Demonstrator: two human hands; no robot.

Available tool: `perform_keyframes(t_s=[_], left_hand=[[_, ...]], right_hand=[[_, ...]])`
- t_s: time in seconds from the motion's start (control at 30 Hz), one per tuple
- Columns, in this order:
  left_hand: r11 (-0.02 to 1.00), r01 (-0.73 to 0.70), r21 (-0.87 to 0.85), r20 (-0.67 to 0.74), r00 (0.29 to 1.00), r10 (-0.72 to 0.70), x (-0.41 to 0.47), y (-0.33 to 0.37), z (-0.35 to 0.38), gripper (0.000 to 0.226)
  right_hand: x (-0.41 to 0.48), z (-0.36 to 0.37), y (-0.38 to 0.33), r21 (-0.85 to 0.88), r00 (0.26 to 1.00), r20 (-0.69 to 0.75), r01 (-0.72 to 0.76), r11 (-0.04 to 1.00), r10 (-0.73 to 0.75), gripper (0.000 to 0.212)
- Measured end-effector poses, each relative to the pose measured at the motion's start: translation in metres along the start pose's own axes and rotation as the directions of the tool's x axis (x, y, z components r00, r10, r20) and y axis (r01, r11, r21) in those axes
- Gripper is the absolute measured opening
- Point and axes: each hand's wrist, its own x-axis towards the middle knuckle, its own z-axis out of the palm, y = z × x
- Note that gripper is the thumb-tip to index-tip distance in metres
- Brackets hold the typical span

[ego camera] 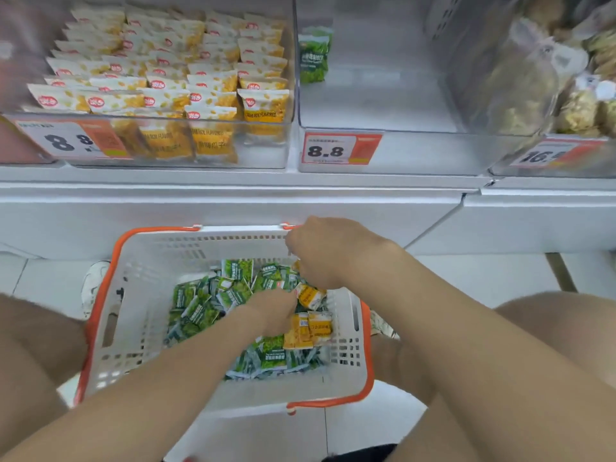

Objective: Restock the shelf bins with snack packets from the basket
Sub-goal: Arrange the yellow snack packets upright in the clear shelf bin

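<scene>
Head view: both hands reach down into the basket (150,261). The right hand (328,253), the farther one, curls its fingers round a yellow packet (311,295). The left hand (275,310), just nearer, digs into the green packets (200,308); its fingertips are buried, so its grip cannot be told. Beyond both hands, the middle bin (383,105) holds a single green packet (315,55).

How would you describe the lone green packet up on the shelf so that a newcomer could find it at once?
On the white shelf above the basket, find the middle clear bin. The green packet stands by its left wall, towards the back. It is the only packet in that bin, dark green against the yellow-and-white packets that fill the left bin.
</scene>
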Motion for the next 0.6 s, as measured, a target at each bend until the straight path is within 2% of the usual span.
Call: perform_keyframes(t_s=[0.1, 0.17, 0.27, 0.33, 0.4, 0.53, 0.6], left_hand=[[0.997, -0.023, 0.073, -0.011, 1.0, 0.024, 0.008, 0.005, 0.036, 0.038], [0.988, -0.04, 0.149, -0.041, 0.998, 0.046, 0.011, 0.011, 0.049, 0.063], [0.971, -0.024, 0.236, -0.114, 0.992, 0.052, 0.015, 0.021, 0.061, 0.079], [0.971, -0.02, 0.236, -0.151, 0.987, 0.057, 0.019, 0.025, 0.064, 0.078], [0.984, -0.051, 0.171, -0.164, 0.983, 0.08, 0.021, 0.025, 0.062, 0.066], [0.986, -0.134, -0.096, -0.109, 0.986, 0.123, 0.018, 0.011, 0.046, 0.03], [0.953, -0.138, -0.269, -0.103, 0.988, 0.114, 0.012, 0.002, 0.037, 0.021]], right_hand=[[0.001, -0.003, 0.0, 0.001, 1.0, 0.008, -0.004, 1.0, 0.004, 0.012], [0.002, -0.005, -0.001, 0.007, 1.0, -0.002, -0.005, 1.0, 0.005, 0.012], [0.007, -0.006, -0.003, -0.001, 1.0, 0.002, -0.007, 1.0, 0.007, 0.014], [0.008, -0.007, -0.004, -0.004, 1.0, 0.012, -0.015, 1.0, 0.015, 0.013], [0.009, -0.01, -0.005, -0.001, 0.999, 0.027, -0.018, 1.0, 0.018, 0.012], [0.01, -0.017, -0.004, 0.016, 0.999, 0.027, -0.024, 1.0, 0.023, 0.018], [0.006, -0.024, -0.005, 0.02, 0.999, 0.03, -0.028, 0.999, 0.028, 0.026]])
